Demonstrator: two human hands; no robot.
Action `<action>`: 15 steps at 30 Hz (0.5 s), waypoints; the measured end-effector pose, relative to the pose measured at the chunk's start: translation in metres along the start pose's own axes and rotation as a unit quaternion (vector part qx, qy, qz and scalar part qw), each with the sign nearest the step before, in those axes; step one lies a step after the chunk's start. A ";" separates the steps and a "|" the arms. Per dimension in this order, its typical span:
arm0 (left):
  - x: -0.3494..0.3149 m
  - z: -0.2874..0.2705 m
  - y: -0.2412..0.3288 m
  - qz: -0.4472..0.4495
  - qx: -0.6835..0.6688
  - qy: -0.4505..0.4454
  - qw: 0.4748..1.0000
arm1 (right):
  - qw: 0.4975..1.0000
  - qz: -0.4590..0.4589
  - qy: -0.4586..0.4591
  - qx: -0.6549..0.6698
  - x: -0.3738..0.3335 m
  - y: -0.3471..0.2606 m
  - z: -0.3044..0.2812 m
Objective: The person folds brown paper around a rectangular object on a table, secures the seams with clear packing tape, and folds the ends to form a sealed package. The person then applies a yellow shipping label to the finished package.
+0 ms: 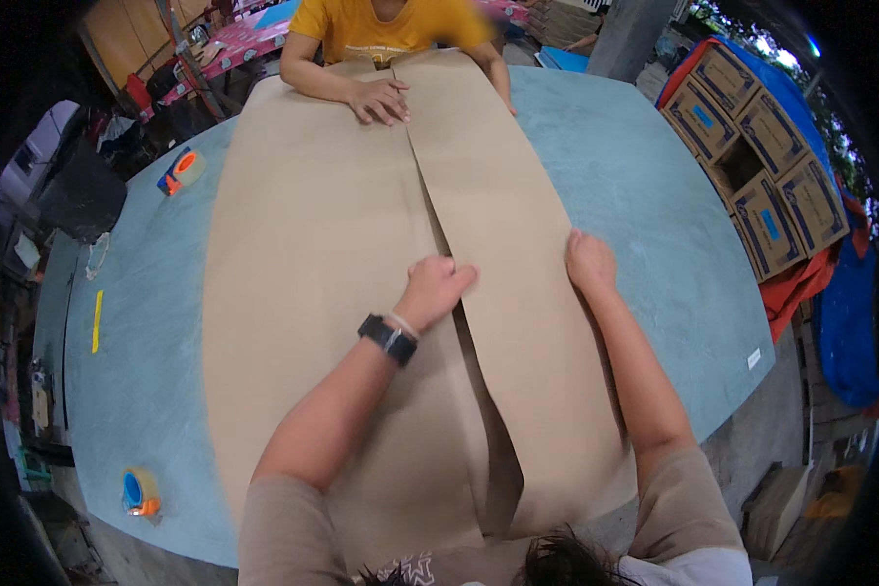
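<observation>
A large brown cardboard sheet (pixel 303 244) runs lengthwise over the table, its right part a long flap (pixel 527 342) beside a dark, narrow gap that widens toward me. My left hand (pixel 434 293), with a dark watch at its wrist, is closed at the gap, thumb over the flap's inner edge; its fingertips are hidden. Farther right, my right hand (pixel 591 262) is closed on the flap's outer edge. Across the table, another person's hand (pixel 376 100) lies flat on the sheet near the gap's far end.
Blue-green table surface (pixel 146 391) shows on both sides of the sheet. Two tape dispensers lie on the left, one far (pixel 182 172) and one near (pixel 141 491), with a yellow strip (pixel 97 320) between them. Stacked cardboard boxes (pixel 762 146) stand beyond the right edge.
</observation>
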State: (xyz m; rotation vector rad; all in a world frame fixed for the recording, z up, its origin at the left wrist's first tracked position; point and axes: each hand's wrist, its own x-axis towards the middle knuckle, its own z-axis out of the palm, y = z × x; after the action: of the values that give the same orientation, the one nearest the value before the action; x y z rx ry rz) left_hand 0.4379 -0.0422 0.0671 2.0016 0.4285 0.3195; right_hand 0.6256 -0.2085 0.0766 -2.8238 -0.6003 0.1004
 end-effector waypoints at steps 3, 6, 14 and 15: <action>-0.008 -0.021 0.008 -0.008 0.001 -0.053 0.999 | 1.000 0.017 0.008 0.011 -0.060 0.007 0.002; -0.035 -0.104 -0.003 0.105 0.187 0.171 0.962 | 0.999 -0.005 0.053 -0.011 -0.077 0.020 0.001; -0.181 -0.250 -0.195 -0.246 -0.072 0.282 0.925 | 0.996 -0.047 0.066 -0.047 -0.090 -0.001 0.013; -0.180 -0.239 -0.186 -0.223 0.045 0.252 0.941 | 0.996 -0.031 0.065 -0.057 -0.095 0.000 0.013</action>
State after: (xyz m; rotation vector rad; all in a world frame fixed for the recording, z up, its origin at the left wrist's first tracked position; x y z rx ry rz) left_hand 0.1499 0.1491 0.0000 1.8282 1.2179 0.5301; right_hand 0.5374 -0.2437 0.0652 -2.8884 -0.6831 -0.1312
